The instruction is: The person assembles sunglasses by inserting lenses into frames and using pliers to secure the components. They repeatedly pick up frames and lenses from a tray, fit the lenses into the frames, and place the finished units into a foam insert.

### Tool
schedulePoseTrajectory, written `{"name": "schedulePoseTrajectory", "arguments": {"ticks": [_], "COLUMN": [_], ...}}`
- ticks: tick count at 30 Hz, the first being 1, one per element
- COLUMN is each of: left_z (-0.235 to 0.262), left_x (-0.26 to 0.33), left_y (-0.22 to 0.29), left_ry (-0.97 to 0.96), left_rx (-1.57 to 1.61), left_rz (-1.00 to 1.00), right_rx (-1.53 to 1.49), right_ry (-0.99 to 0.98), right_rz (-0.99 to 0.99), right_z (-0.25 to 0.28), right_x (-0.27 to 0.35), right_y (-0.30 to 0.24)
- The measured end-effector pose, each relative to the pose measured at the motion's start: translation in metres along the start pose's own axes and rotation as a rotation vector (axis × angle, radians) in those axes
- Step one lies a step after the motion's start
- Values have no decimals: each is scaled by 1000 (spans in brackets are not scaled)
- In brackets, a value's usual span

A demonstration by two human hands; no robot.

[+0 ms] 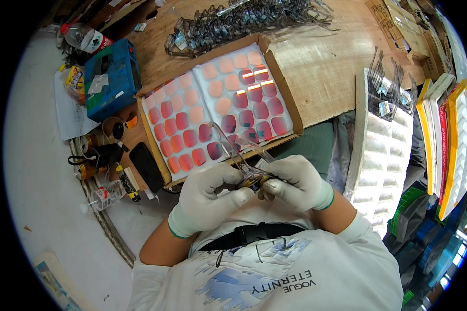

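Between my two gloved hands is a pair of clear-framed glasses (248,173), its temples pointing away from me over the near edge of a cardboard box. My left hand (207,194), in a white knit glove, pinches one side of the frame with thumb and fingers. The other side is gripped by my right hand (297,182), gloved the same way. Fingers cover much of the frame front. Just beyond lies the open box (167,175), where rows of pink and red tinted lenses (190,138) rest on white paper.
Many glasses frames (244,26) are piled at the table's back; more lie on a white foam tray (381,160) at right. A blue box (109,78), a plastic bottle (85,39), a black phone (146,167) and a yellow-black screwdriver (127,184) are at left.
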State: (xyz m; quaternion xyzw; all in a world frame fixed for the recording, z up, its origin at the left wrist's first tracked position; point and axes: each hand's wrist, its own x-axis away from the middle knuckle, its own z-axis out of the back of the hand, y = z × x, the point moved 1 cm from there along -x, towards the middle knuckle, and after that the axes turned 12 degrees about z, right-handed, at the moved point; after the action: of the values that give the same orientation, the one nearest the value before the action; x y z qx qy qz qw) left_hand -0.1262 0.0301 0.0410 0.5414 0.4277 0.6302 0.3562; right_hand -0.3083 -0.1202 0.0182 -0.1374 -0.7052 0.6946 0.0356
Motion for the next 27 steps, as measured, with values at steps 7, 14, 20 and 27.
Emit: {"name": "schedulePoseTrajectory", "arguments": {"ticks": [7, 14, 20, 27], "left_z": [-10, -12, 8, 16], "left_x": [0, 2, 1, -6], "left_y": [28, 24, 24, 27], "left_ry": [285, 326, -16, 67], "left_rx": [-512, -486, -131, -187], "left_rz": [-146, -181, -161, -292], "right_rx": [233, 318, 31, 70], "right_ry": [101, 121, -350, -320], "right_rz": [-30, 6, 72, 16], "right_z": [-11, -18, 4, 2], "right_x": [-5, -12, -9, -18], "right_y": [-13, -27, -27, -35]}}
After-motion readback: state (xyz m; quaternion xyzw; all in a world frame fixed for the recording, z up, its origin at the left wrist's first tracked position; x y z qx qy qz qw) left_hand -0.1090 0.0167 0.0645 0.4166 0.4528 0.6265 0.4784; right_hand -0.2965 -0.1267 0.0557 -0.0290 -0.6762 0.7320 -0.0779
